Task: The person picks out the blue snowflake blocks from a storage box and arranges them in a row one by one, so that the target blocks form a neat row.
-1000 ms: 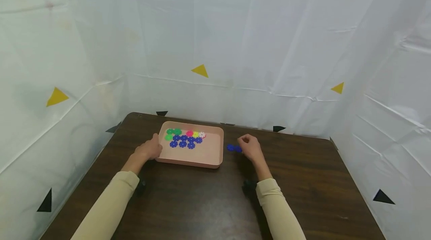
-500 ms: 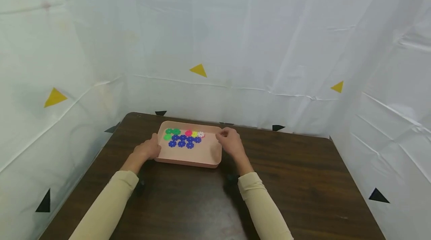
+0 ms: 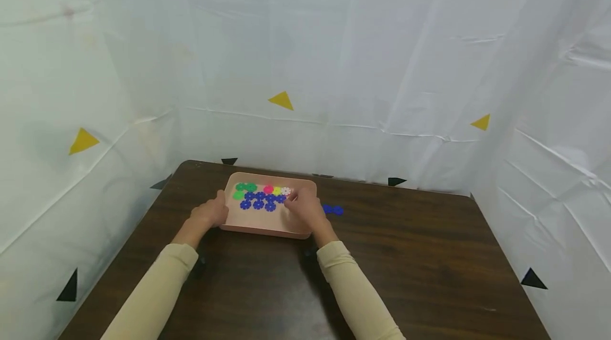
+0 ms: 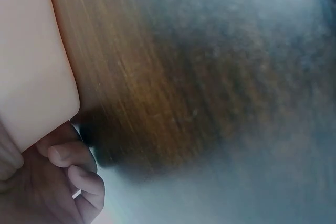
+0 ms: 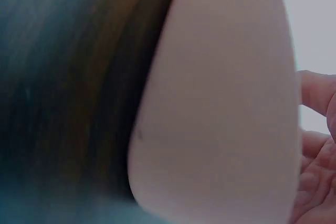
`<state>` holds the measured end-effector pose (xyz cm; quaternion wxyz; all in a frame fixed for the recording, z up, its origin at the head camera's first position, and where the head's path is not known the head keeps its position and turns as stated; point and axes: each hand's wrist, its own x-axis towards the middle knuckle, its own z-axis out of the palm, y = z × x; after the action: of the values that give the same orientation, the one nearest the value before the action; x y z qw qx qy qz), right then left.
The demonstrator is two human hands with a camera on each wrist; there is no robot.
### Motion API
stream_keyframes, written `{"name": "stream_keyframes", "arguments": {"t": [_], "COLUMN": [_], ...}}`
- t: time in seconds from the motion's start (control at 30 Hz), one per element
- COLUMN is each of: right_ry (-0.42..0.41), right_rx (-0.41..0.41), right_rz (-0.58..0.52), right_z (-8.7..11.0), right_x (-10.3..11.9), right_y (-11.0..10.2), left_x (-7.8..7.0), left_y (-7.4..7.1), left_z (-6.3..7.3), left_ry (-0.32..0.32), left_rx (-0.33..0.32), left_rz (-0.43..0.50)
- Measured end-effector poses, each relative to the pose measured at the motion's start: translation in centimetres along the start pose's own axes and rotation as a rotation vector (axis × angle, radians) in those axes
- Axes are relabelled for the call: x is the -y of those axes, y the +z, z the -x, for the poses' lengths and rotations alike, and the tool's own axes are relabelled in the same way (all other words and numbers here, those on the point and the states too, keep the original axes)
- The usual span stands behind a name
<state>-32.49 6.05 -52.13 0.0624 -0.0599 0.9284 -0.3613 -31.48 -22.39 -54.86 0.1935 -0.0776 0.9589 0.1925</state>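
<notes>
A shallow pink tray (image 3: 296, 226) stands on the dark wooden table. Inside it, several flower-shaped blue plastic discs (image 3: 258, 205) lie in rows, with green discs (image 3: 250, 187) at the left and pink, yellow and white discs (image 3: 277, 190) behind. My left hand (image 3: 211, 210) grips the tray's left edge; in the left wrist view its curled fingers (image 4: 86, 179) show beneath the tray wall. My right hand (image 3: 305, 207) is over the tray's right half, thumb and finger drawn together beside the blue rows. Whatever lies between those fingertips is hidden; in the right wrist view the tray wall covers them.
Two more blue discs (image 3: 332, 209) lie on the table (image 3: 420, 255) just right of the tray, partly behind my right hand. White sheeting (image 3: 334, 149) with black and yellow triangles hangs around the table's back and sides.
My right hand has moved left, from the blue discs on the table, across the tray's right edge to the blue rows inside. The left hand keeps its grip on the tray.
</notes>
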Motion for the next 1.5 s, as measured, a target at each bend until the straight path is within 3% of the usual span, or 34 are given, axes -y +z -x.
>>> {"name": "stream_keyframes", "arguments": {"t": [0.3,0.97,1.5], "right_ry": [0.019,0.114,0.132], "right_rx": [0.112,0.057,0.081], "right_rz": [-0.058,0.131,-0.055], "right_z": [0.2,-0.1,0.4], "right_x": [0.8,1.1,0.5], "right_y": [2.1,3.4,2.4], "left_x": [0.0,-1.0,-1.4], "left_y": [0.1,0.6,0.4], "left_z": [0.3,0.3,0.8], "left_ry": [0.011,0.037,0.075], "left_rx": [-0.026,-0.049,-0.042], "left_rz": [-0.024,-0.040,-0.071]}}
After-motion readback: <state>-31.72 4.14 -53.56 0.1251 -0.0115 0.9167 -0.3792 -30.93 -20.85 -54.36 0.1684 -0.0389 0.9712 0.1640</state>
